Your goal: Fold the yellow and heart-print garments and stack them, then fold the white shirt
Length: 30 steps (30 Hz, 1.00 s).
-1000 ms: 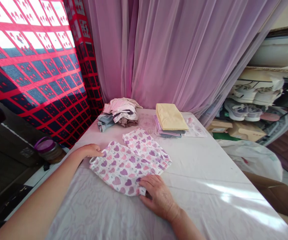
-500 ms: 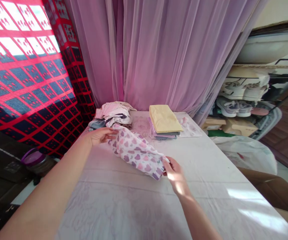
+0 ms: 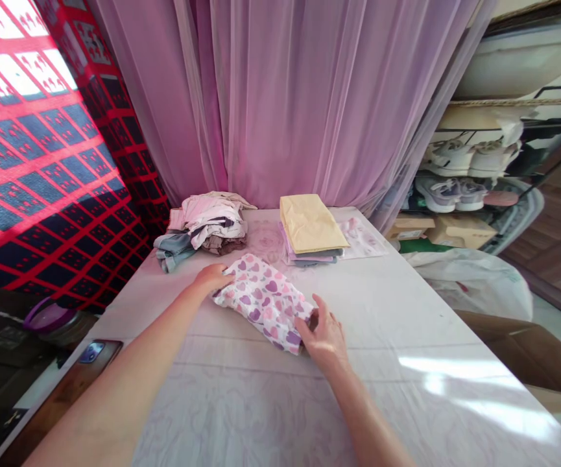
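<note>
A folded white cloth with pink and purple hearts (image 3: 265, 299) lies slantwise on the bed-like surface in front of me. Its far left end is pinched by my left hand (image 3: 213, 279), whose fingertips partly go out of sight at the fabric's edge. At the near right end, my right hand (image 3: 327, 337) has its fingers spread, with the thumb touching the cloth. Beyond the cloth sits a folded stack topped by a yellow piece (image 3: 312, 224). A loose heap of pink and white clothes (image 3: 214, 217) lies at the back left, with a grey-blue garment (image 3: 174, 250) beside it.
A pale sheet (image 3: 241, 402) covers the surface. A phone (image 3: 73, 389) lies at its left edge, partly behind my left forearm. Purple curtains (image 3: 280, 104) hang at the back. To the right are a shoe rack (image 3: 518, 175), a plastic bag (image 3: 475, 282) and a cardboard box (image 3: 518, 344).
The heart-print cloth now lies flatter on the surface. My right hand has loosened from its end and spread its fingers; my left still holds on. The view has shifted slightly.
</note>
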{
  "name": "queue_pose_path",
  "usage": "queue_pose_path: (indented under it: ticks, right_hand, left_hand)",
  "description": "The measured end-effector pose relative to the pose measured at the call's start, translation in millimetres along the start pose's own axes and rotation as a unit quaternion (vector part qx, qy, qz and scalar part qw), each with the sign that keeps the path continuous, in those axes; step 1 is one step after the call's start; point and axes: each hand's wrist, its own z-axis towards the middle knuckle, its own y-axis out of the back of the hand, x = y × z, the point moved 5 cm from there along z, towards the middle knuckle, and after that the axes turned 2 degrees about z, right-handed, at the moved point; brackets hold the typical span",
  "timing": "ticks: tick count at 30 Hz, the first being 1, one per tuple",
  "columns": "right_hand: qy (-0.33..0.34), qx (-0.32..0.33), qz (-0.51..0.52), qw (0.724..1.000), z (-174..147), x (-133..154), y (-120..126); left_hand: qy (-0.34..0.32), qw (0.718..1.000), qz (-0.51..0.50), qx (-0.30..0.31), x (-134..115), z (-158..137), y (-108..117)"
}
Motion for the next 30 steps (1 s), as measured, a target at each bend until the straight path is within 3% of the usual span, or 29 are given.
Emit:
queue_pose_path:
  ticks: [4, 8, 11, 14, 17, 21, 25, 30]
  right_hand:
    - [-0.025, 0.028, 0.099, 0.994, 11.1, -2.5, -2.1]
    - [-0.057, 0.042, 0.155, 0.985, 38.2, -8.6, 10.9]
    - [-0.06, 0.096, 0.156, 0.981, 59.3, -4.4, 17.3]
    - [-0.047, 0.1, 0.083, 0.99, 66.3, 1.3, 21.9]
    - [-0.038, 0.043, 0.0, 0.998, 55.0, 1.9, 27.4]
    - [-0.043, 0.01, -0.026, 0.999, 27.0, -4.5, 31.3]
    - [-0.058, 0.001, -0.026, 0.998, 9.3, -13.6, 29.7]
    - [-0.048, -0.037, -0.016, 0.998, 5.6, -25.2, 19.7]
  left_hand:
    - [0.006, 0.999, 0.006, -0.035, 2.8, -23.6, -0.3]
    - [0.013, 0.997, -0.067, -0.044, 31.5, -74.4, -3.9]
    - [-0.003, 0.988, -0.157, 0.002, 55.3, -119.5, -17.8]
    - [0.0, 0.988, -0.145, 0.049, 70.7, -147.4, -32.1]
    - [0.016, 0.992, -0.128, 0.006, 75.5, -145.4, -30.2]
    - [-0.011, 0.988, -0.147, -0.047, 61.9, -117.8, -20.7]
    - [-0.045, 0.992, -0.12, -0.023, 41.5, -97.8, -18.5]
    - [-0.062, 0.998, -0.014, -0.018, 28.9, -95.9, -11.1]
